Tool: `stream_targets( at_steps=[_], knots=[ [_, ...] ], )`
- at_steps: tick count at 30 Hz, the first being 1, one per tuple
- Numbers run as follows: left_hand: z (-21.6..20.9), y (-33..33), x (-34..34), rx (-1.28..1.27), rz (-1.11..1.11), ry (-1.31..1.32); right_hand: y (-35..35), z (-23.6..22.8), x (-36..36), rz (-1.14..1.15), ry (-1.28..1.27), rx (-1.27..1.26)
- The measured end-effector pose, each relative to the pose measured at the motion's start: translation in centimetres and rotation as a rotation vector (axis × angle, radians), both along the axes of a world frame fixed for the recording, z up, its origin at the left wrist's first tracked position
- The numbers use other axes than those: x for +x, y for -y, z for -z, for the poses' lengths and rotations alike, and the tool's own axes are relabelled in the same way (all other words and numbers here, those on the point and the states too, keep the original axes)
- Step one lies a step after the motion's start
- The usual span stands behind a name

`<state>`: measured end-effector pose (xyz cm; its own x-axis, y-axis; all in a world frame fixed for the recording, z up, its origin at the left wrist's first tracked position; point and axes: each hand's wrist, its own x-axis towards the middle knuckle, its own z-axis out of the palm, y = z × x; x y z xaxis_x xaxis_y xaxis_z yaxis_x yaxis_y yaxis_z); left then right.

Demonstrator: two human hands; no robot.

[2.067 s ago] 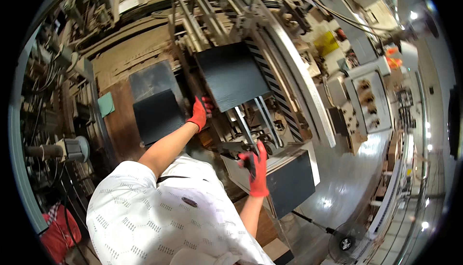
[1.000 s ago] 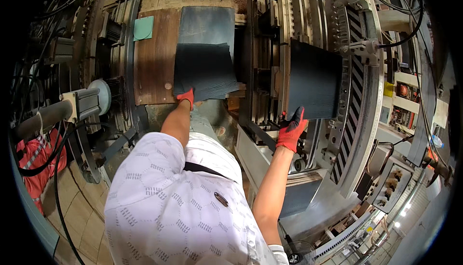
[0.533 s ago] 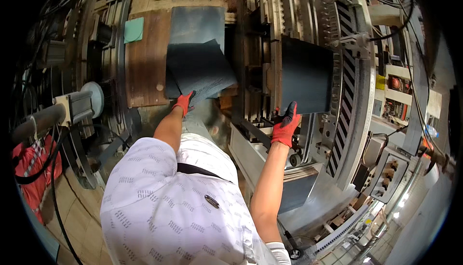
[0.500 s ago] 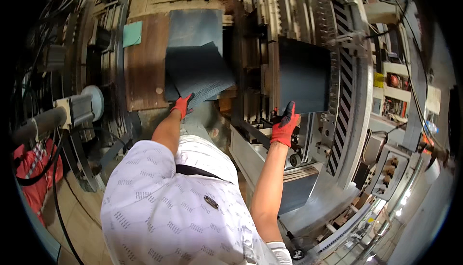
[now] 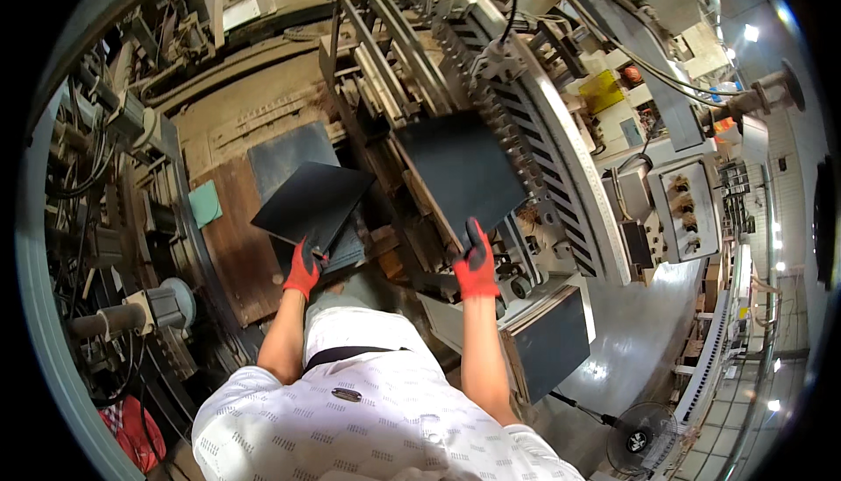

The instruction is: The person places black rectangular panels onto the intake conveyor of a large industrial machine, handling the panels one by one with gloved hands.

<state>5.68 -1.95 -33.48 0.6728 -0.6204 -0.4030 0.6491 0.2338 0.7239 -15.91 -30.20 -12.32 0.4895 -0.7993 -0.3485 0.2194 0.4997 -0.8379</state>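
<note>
And here we are with both hands busy, red gloves with dark patches on the pair of them! The left hand (image 5: 304, 269) has the near corner of a black sheet (image 5: 311, 203) in its grip, and look at the angle: that sheet sits askew over a stack of dark sheets (image 5: 349, 250), whose layered edges peek out on the near right side. Beneath all this lies a grey-blue plate (image 5: 287, 150), showing at the far end, and to its left runs the brown wooden surface (image 5: 229, 249), with a small green piece (image 5: 205, 203) at its left edge.

Over to the right! The right hand (image 5: 477, 266) grasps the near edge of a dark panel (image 5: 457, 170), a finger laid along its top face. That panel rests on the rails of the machine, well apart from the black sheet, with a black-and-white striped strip (image 5: 550, 218) running just to its right. On the near right, a pile of panels (image 5: 554, 345) shows its dark top, and beyond that, low down, stands a fan (image 5: 638, 440). Far left of the near side, a round-ended metal cylinder (image 5: 168, 306) points toward the surface, red cloth (image 5: 136, 433) below it.
</note>
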Motion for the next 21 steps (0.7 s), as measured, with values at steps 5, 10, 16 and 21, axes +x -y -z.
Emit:
stream_targets(
  at_steps=[5,10,16,21],
  knots=[
    [-10.9,0.3,-0.2,0.084,0.067,0.302,-6.3,-2.7,-8.7,-0.066,-0.367,-0.843],
    [-14.9,1.8,3.0,0.22,0.347,0.88,-10.5,-2.4,-17.4,0.142,0.204,0.053],
    [-22.1,10.7,-0.1,0.021,0.447,-0.049,-12.9,-2.2,-21.6,0.194,0.316,-0.141],
    [-18.5,17.0,-4.9,-0.038,0.479,-0.084,-14.5,-3.6,-23.1,0.328,0.118,-0.157]
  ],
)
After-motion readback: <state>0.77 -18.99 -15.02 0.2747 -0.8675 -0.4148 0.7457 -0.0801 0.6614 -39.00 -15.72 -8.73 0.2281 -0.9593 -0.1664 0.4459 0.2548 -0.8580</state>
